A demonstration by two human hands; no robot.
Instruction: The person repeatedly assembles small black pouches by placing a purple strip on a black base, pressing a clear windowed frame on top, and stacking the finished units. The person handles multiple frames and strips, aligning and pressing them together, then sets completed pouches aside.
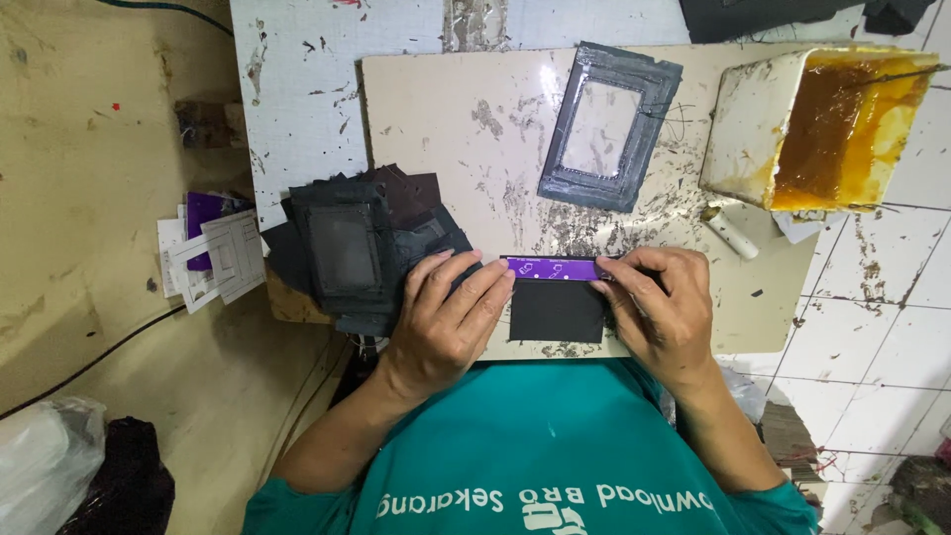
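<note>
Scuffed beige board tabletop, paint-flecked and scratched, sits on a chipped white surface; tiled wall or floor at right. Top right: a worn white rectangular tub lying tilted, its inside coated with amber-brown glue. Just below it, a small white cylindrical stick lies on the board. Centre top: a dark grey rectangular frame-shaped template with an open window, lying flat, well apart from the hands. Left of centre: a loose stack of black leather-like cut pieces overhanging the board's left edge; beyond it, white paper cut-out patterns with a purple scrap. At the near edge of the board: a black rectangular piece with a narrow purple strip along its top edge. Left hand lies flat, fingers extended, pressing the strip's left end and partly resting on the black stack. Right hand has fingers curled, pinching the strip's right end against the black piece.
</note>
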